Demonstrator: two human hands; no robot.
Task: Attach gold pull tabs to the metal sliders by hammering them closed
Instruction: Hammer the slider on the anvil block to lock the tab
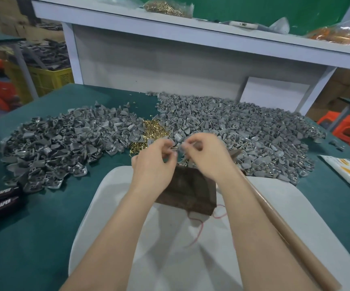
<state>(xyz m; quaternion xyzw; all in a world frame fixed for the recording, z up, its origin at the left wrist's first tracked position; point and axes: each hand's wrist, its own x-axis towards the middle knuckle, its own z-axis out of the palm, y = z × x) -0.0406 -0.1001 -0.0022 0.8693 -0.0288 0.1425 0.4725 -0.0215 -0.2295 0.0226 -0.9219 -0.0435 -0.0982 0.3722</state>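
Green felt covers the worktop [43, 227] in front of you, and a dark block [188, 194] sits at its near middle on a white pad [111, 196]. Both your hands hover just above the far edge of that block, fingers curled. Your left hand [153, 162] pinches a small part [172, 147], too blurred to tell which kind. Your right hand [207, 156] pinches a grey slider [183, 146] between thumb and fingertips, close to the left hand's fingertips. Just beyond the block lies a heap of gold pull tabs [153, 128], flanked by a left pile of grey sliders [60, 141] and a larger right pile [243, 122]. To the block's right a hammer [285, 232] lies with its long wooden handle running back towards you under your right forearm. A red thread [199, 225] trails on the pad at the block's near side. Far left of the block lie two black tools [1, 199] marked TAPER.
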